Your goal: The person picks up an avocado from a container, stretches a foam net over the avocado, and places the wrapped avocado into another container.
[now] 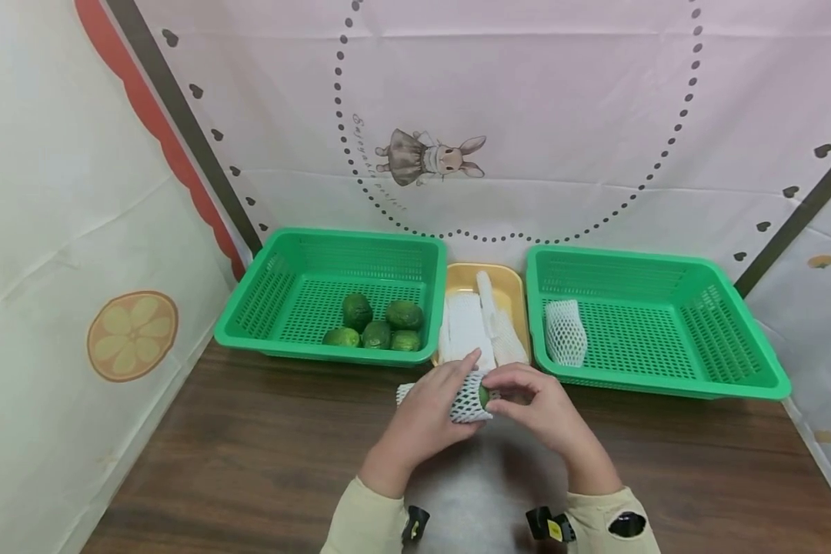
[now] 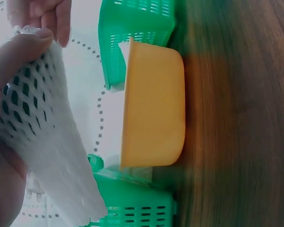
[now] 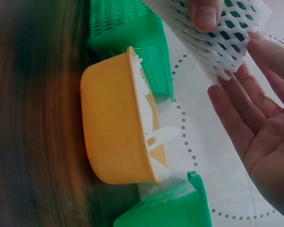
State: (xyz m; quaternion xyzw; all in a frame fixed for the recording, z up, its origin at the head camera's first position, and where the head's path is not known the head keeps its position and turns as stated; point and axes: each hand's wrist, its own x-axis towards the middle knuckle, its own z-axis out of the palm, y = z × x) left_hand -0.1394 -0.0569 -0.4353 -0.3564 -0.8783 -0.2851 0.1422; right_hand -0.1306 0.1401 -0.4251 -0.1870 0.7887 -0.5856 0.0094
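A green fruit [image 1: 484, 397] sits just below centre, partly inside a white net [image 1: 467, 402] gripped by the left hand [image 1: 425, 412], while the right hand [image 1: 543, 404] pinches the net's mouth. Sleeving seems under way; the next move likely calls for easing net over the exposed end. From it, a tray [image 1: 507, 286] of spare nets [image 1: 465, 323] lies at 12 o'clock, bare fruits [image 1: 377, 335] in a basket [image 1: 318, 352] at 10, another basket [image 1: 665, 386] at 2.

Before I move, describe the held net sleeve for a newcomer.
Find the yellow tray between two green baskets. Just in front of it, both hands hold a white net sleeve. Unlike the white pieces in the tray, this shows green fruit at one end.
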